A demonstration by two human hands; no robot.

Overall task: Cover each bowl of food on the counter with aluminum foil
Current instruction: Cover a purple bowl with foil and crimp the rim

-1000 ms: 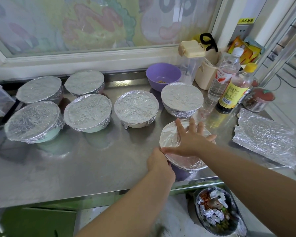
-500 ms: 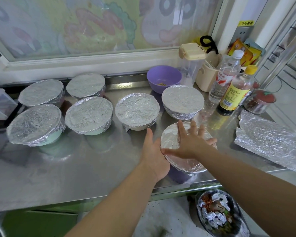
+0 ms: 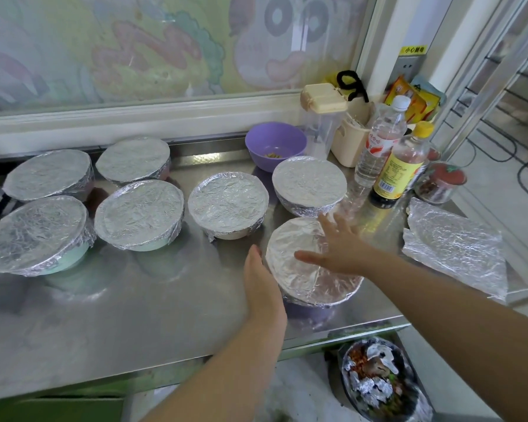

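Observation:
Several foil-covered bowls stand on the steel counter (image 3: 134, 300). Nearest the front edge is a purple bowl under smooth foil (image 3: 296, 269). My right hand (image 3: 336, 248) lies flat on its foil top with the fingers spread. My left hand (image 3: 261, 287) is straight along the bowl's left side, fingers extended beside the rim. A purple bowl (image 3: 275, 144) at the back is uncovered and has a little food in it. A loose crumpled sheet of foil (image 3: 454, 248) lies at the right end of the counter.
Behind the bowls at the right stand a clear bottle (image 3: 381, 138), a yellow-capped sauce bottle (image 3: 403, 169), a clear container with a beige lid (image 3: 323, 117) and a small jar (image 3: 442, 184). A bin with foil scraps (image 3: 378, 385) sits below the counter edge.
My left hand has left the bowl's front rim and moved up along its left side with fingers straightened. My right hand has stayed flat on the foil, sliding a little to the right.

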